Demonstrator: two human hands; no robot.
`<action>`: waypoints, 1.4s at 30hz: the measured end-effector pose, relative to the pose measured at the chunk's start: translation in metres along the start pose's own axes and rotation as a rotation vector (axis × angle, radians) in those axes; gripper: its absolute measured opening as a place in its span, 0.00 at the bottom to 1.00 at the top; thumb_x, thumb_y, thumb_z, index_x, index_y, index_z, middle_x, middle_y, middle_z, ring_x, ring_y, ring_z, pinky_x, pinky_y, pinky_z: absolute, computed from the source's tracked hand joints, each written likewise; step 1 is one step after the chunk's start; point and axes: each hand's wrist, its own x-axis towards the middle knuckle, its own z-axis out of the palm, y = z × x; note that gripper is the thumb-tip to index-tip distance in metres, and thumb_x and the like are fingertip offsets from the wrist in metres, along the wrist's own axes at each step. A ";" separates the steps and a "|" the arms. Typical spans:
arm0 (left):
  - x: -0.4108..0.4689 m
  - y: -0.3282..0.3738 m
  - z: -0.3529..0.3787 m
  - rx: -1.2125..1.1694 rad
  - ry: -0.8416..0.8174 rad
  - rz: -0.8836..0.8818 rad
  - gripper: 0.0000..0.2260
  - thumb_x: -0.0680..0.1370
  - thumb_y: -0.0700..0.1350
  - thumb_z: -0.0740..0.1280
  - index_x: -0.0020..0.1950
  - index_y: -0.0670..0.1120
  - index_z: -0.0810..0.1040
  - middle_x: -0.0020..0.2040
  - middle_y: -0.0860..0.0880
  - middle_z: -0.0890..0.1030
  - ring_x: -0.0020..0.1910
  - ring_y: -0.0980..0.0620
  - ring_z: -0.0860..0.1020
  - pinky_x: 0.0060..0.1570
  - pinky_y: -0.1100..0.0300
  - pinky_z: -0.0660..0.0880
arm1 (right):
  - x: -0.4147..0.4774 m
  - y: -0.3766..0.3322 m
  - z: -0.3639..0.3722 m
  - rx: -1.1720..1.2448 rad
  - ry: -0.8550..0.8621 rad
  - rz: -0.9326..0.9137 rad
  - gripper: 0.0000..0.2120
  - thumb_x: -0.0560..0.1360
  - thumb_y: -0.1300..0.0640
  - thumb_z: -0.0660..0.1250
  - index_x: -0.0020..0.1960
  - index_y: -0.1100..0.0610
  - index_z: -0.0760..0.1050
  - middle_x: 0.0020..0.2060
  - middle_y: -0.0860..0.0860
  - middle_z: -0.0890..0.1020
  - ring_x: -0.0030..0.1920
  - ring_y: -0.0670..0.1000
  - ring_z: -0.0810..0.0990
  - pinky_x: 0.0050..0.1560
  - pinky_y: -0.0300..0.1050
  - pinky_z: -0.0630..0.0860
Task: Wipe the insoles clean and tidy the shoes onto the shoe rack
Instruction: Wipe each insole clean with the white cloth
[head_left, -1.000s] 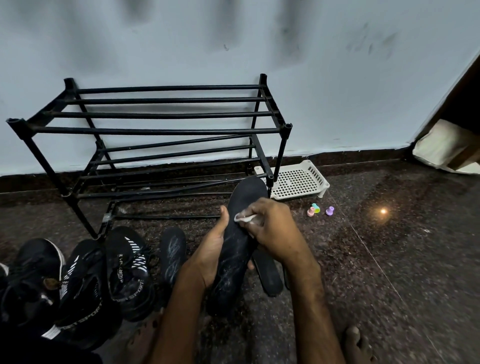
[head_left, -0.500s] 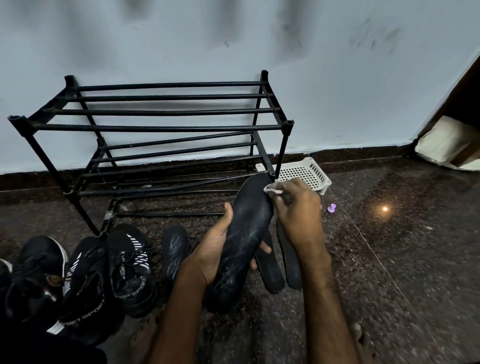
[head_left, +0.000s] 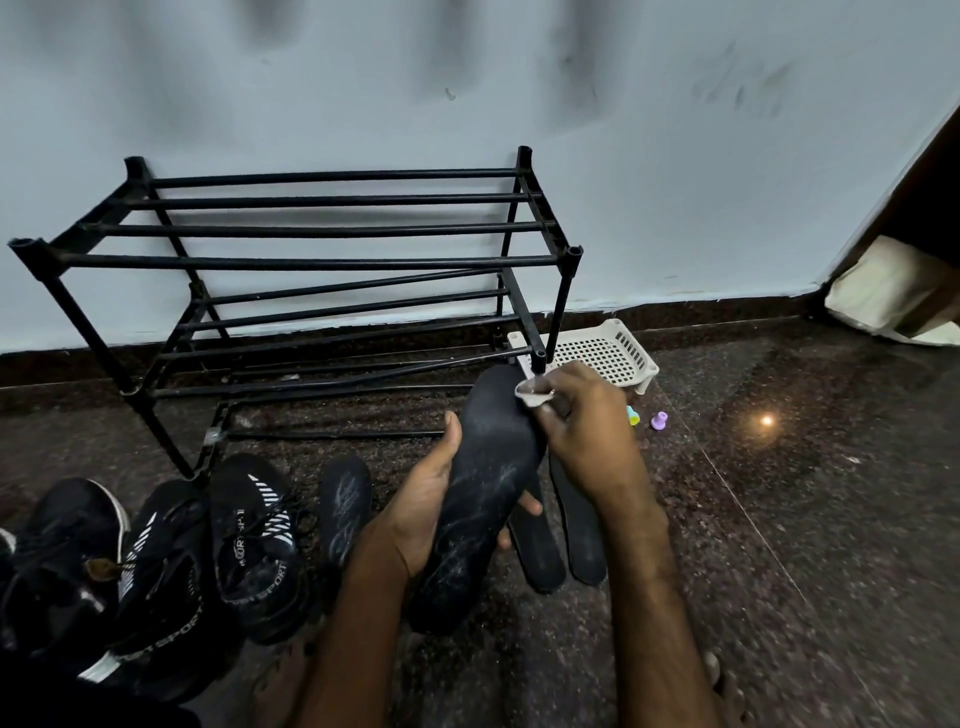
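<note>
A person wipes a black insole (head_left: 483, 499) at the centre of the frame, over a dark speckled floor (head_left: 779, 519); the left hand (head_left: 426, 514) cradles it from below, thumb curled over its left edge, the toe end tilted up toward the black shoe rack (head_left: 322, 260); the right hand (head_left: 587, 431) pinches a small pale wipe (head_left: 532, 396) in its grip and presses it to the insole's upper right edge, just in front of the rack's near right leg. The rack stands against the pale wall at upper left; black sneakers (head_left: 254, 545) crowd the lower left edge; a loose insole (head_left: 345, 499) lies beside them; two more insoles (head_left: 582, 525) lie on the floor just right of the held one, partly under the right wrist; a white basket (head_left: 613, 353) and small coloured pegs (head_left: 658, 420) sit behind the right hand; the right half of the frame is open floor up to the dark skirting.
</note>
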 end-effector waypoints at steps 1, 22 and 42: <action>0.000 0.000 0.001 0.004 0.003 -0.010 0.37 0.80 0.66 0.47 0.66 0.37 0.76 0.51 0.33 0.81 0.42 0.39 0.82 0.30 0.52 0.78 | -0.004 0.001 -0.004 0.011 -0.066 0.021 0.09 0.72 0.67 0.73 0.50 0.57 0.84 0.45 0.46 0.80 0.44 0.42 0.79 0.47 0.23 0.69; 0.004 -0.002 0.006 0.014 0.067 -0.005 0.32 0.81 0.65 0.49 0.68 0.43 0.76 0.58 0.35 0.81 0.48 0.41 0.82 0.34 0.50 0.79 | -0.005 -0.025 0.008 0.084 -0.158 -0.058 0.09 0.72 0.63 0.74 0.51 0.54 0.84 0.47 0.46 0.82 0.46 0.42 0.79 0.51 0.30 0.74; 0.005 0.002 0.008 0.003 0.069 0.054 0.34 0.80 0.65 0.49 0.62 0.40 0.80 0.49 0.31 0.80 0.42 0.39 0.81 0.31 0.52 0.78 | -0.017 0.000 -0.005 0.101 -0.207 0.054 0.06 0.71 0.60 0.76 0.47 0.52 0.85 0.45 0.47 0.83 0.45 0.42 0.80 0.47 0.30 0.73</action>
